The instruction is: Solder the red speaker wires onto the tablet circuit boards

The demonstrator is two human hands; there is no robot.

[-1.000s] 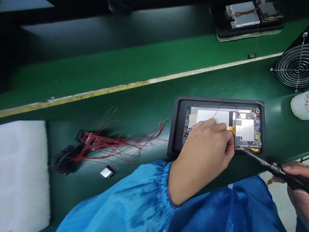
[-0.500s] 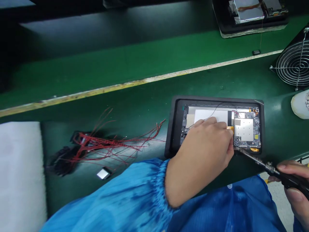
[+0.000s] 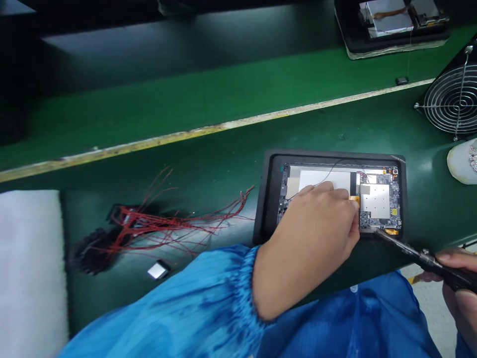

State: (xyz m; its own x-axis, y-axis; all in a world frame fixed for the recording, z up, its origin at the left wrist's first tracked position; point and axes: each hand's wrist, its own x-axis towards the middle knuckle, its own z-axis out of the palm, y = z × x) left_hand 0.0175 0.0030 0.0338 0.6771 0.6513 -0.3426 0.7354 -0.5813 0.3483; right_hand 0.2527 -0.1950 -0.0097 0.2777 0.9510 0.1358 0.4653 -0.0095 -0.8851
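An opened tablet (image 3: 375, 201) with its circuit board and white battery (image 3: 316, 180) showing lies in a black foam tray (image 3: 269, 199). My left hand (image 3: 316, 228) rests over its middle, fingers curled down and closed near an orange flex cable (image 3: 354, 200). Whatever those fingertips pinch is hidden beneath the hand. In my right hand (image 3: 460, 278) is a soldering iron (image 3: 421, 256), gripped by its black handle. The iron's tip meets the lower edge of the board, just right of my left fingers.
Red wires (image 3: 171, 226) with black parts lie to the left, near a small silver-faced piece (image 3: 158, 269). White foam (image 3: 32, 268) sits at far left. A fan with a wire guard (image 3: 460, 102) and a white container (image 3: 461, 161) stand right. Another opened device (image 3: 391, 20) occupies the raised shelf.
The soldering iron's tip has shifted to the right along the board's lower edge, and my right hand has moved right with it. My left hand stays in place over the tablet.
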